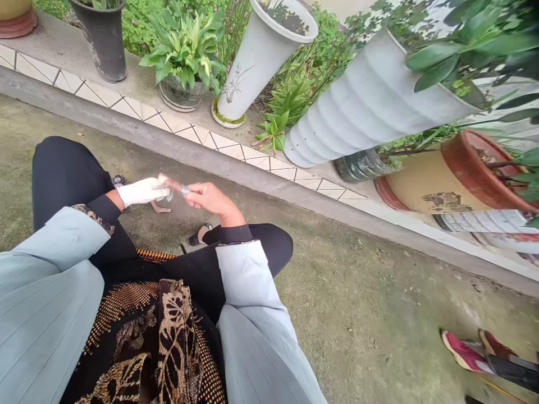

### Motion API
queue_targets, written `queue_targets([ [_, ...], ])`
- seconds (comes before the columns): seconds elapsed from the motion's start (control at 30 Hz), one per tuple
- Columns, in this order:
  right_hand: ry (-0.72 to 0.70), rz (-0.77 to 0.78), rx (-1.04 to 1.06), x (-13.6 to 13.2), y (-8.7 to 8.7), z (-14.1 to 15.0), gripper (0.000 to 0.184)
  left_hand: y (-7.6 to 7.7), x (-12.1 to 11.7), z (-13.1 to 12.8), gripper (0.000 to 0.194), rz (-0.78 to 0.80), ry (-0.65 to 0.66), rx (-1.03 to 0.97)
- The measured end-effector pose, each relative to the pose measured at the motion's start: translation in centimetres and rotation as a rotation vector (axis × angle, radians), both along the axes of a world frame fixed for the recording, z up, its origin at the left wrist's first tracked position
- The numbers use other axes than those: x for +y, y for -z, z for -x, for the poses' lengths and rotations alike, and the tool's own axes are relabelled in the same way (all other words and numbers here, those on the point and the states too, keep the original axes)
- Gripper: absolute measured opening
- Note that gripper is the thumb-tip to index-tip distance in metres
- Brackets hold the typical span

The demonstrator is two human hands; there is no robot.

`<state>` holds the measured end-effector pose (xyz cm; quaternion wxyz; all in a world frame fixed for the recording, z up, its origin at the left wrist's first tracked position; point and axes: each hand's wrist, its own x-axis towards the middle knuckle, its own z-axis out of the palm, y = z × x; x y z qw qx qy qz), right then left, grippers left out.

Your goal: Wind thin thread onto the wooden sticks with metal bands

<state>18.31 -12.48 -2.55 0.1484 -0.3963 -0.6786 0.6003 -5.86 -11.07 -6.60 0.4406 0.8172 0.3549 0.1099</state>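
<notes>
Gripping hand: my bare right hand, fingers closed round a blurred, pinkish-brown, stick-like tool with a silvery band.
Gloved hand: my left hand, in white, right at the tool's other end; how open its fingers are, I can't tell.
Tool: between both hands, over grey-green concrete ground.
Ledge: tile-edged concrete ledge ahead, carrying a tall white ribbed pot.
Right edge: a person's red shoes.
</notes>
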Motion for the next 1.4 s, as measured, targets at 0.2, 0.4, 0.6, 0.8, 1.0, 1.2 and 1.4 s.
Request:
queue_targets([
  [0.2,0.551,-0.072,0.038,2.8,0.5,-1.0,0.040,-1.2,-0.4,-1.1,0.040,0.000,0.066,0.076],
  [0.4,0.266,-0.404,-0.766,2.9,2.2,0.3,0.029,-1.7,-0.4,-1.6,0.038,-0.195,0.169,0.240],
  [0.6,-0.346,-0.076,-0.620,1.2,2.6,0.9,0.024,-2.4,0.7,-0.2,0.038,-0.202,-0.026,0.242],
  [0.8,-0.442,0.142,-0.110,0.0,1.0,0.6,0.026,-0.3,0.6,-0.9,0.038,-0.097,-0.094,0.123],
  [1.0,0.353,-0.053,0.049,2.3,1.0,-3.0,0.029,0.8,0.1,-2.0,0.041,0.017,-0.086,0.163],
  [1.2,0.509,-0.271,-0.624,4.2,3.3,-3.3,0.026,-0.3,-1.4,-3.2,0.035,-0.143,0.230,0.314],
  [1.4,-0.012,-0.274,-0.941,3.3,4.5,0.0,0.027,-2.8,-1.0,-2.0,0.037,-0.429,0.106,0.350],
])
